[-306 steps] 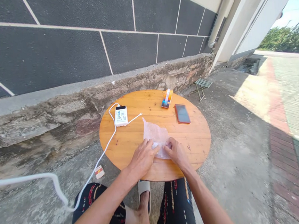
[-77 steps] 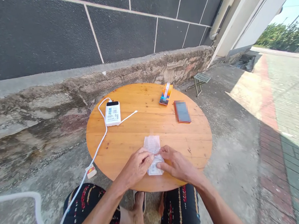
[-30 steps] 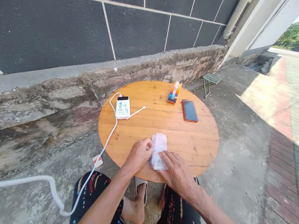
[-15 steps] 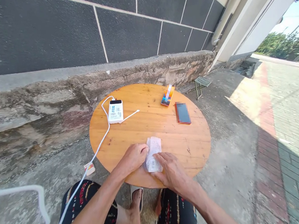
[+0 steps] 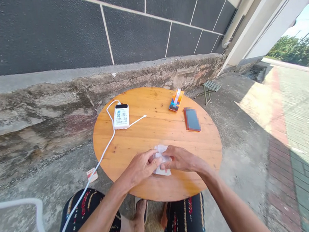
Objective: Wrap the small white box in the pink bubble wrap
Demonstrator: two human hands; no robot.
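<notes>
A small packet in clear, crinkled plastic [image 5: 164, 172] lies near the front of the round wooden table [image 5: 135, 139]. What is inside cannot be made out. At its left side, my left hand [image 5: 141, 166] has its thumb and fingers closed on the plastic. My right hand [image 5: 182, 158] reaches over from the right, fingers curled and pinching the wrap near the middle and far end. Both sets of fingertips almost meet and cover much of the packet.
A white power bank [image 5: 121, 119] with a white cable [image 5: 106, 149] stands back left. At back right are an orange and blue object with a pale strip [image 5: 176, 100] and a phone [image 5: 192, 119]. A folding stool [image 5: 210, 86] and the wall [image 5: 136, 34] lie beyond.
My right hand has moved from the packet's near right side up over it, its fingers now curled in. My left hand has shifted slightly, its thumb now across the plastic.
</notes>
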